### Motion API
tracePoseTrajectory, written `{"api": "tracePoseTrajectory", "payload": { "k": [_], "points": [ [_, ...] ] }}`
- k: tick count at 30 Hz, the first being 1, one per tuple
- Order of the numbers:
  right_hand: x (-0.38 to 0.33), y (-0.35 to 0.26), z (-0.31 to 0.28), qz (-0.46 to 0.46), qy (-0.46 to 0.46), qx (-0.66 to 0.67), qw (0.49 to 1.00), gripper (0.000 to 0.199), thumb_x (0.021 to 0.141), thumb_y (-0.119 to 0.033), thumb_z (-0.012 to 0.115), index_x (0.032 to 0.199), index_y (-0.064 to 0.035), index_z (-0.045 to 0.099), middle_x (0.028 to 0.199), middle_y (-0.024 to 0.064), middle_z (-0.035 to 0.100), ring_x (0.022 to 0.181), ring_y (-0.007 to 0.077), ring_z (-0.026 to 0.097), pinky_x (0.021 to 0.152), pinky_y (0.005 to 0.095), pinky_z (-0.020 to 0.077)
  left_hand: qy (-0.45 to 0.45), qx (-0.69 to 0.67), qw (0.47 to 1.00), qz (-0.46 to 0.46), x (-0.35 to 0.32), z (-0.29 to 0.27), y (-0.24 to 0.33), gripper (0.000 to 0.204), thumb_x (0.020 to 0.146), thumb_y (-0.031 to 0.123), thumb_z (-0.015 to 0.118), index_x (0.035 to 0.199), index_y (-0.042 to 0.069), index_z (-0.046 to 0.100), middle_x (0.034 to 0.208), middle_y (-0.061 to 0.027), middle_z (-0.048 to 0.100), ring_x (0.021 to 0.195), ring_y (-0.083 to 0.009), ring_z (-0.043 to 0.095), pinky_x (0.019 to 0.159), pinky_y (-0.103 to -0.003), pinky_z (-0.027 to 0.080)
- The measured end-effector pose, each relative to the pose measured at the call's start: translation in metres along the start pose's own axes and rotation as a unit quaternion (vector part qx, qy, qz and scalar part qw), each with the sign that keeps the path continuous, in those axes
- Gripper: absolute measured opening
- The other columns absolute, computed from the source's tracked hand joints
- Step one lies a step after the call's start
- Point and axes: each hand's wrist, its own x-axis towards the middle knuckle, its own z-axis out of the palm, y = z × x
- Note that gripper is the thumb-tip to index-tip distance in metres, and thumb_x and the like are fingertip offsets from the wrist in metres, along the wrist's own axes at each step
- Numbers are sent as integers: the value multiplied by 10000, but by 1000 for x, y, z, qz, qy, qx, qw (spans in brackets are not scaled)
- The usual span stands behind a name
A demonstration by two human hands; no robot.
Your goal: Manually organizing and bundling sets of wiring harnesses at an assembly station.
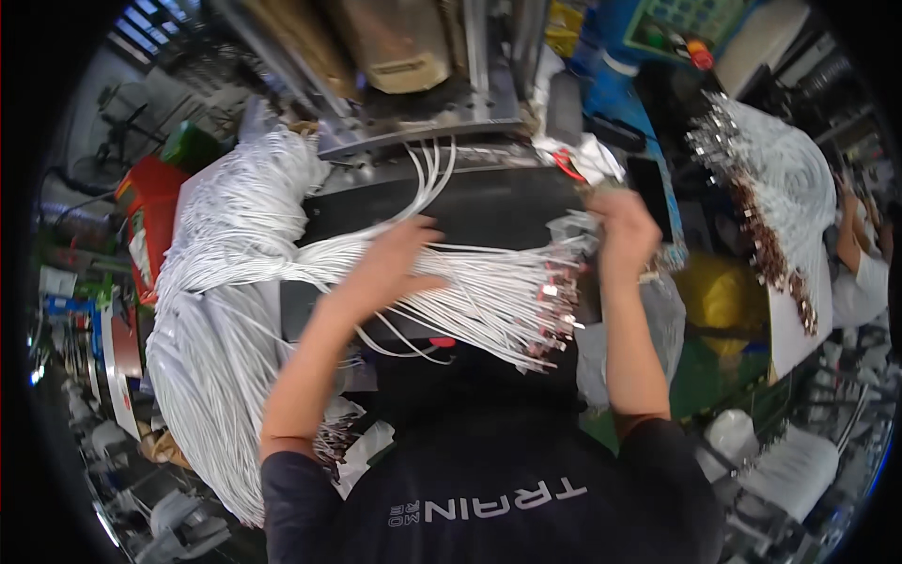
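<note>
A bundle of thin white cables (470,291) lies across a black work surface, its ends with small metal and brown-red tips toward the right. My left hand (385,268) rests over the bundle's middle, thumb and fingers apart. Beyond the tipped ends, my right hand (625,230) is raised and curled closed, a little blurred; whatever is in its fingers is hidden. Several separate white cables (432,179) run from the bundle up under the metal machine (423,132) at the back.
A large heap of white cables (216,357) hangs over the left side. Behind it is a red bin (150,216). A dark phone-like slab (648,193) lies right of my right hand. Farther right, another cable pile (780,179) sits near another person's arm (850,230).
</note>
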Motion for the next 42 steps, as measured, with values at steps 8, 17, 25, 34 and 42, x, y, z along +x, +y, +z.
{"api": "tracePoseTrajectory", "payload": {
  "k": [8, 17, 25, 34, 42],
  "points": [
    [-277, 263, -266, 340, 152, -246, 895, 288, 988, -220, 552, 797, -6, 573, 677, 30, 553, 584, 155, 512, 567, 355, 432, -138, -55, 976, -160, 9, -60, -55, 366, 810, 268, 803, 1017, -2, 670, 920, -100, 641, 843, -212, 596, 766, -318, 473],
    [-121, 53, -123, 105, 147, -183, 966, 200, 969, -127, 622, 1104, 20, 630, 1055, 101, 647, 895, 192, 620, 822, 311, 510, 22, -95, 982, -160, -7, -48, -36, 380, 851, 304, 777, 996, -28, 658, 815, -106, 675, 732, -235, 622, 694, -349, 486],
    [2, -102, 65, -74, -365, -208, 904, 656, 720, -174, 790, 1331, -75, 571, 1217, 162, 639, 1131, 361, 622, 987, 394, 493, -42, -161, 985, -52, 54, -33, 39, 383, 872, 268, 760, 1058, -46, 645, 931, -178, 718, 837, -278, 679, 771, -371, 522],
    [27, -63, 82, -260, -359, -399, 803, 411, 855, -238, 709, 1230, -92, 625, 961, 97, 703, 955, 321, 670, 849, 412, 519, 56, -106, 992, -48, -5, -25, -37, 167, 963, 138, 614, 981, -17, 673, 882, -134, 676, 813, -237, 651, 746, -320, 502],
    [9, -33, 72, -134, -392, -405, 815, 426, 874, -250, 695, 1266, -109, 610, 990, 96, 700, 984, 312, 665, 842, 429, 524, 212, -45, 972, -96, 2, -21, -32, 203, 965, 193, 628, 952, -7, 665, 863, -158, 661, 800, -315, 647, 719, -346, 503]
  ]
}}
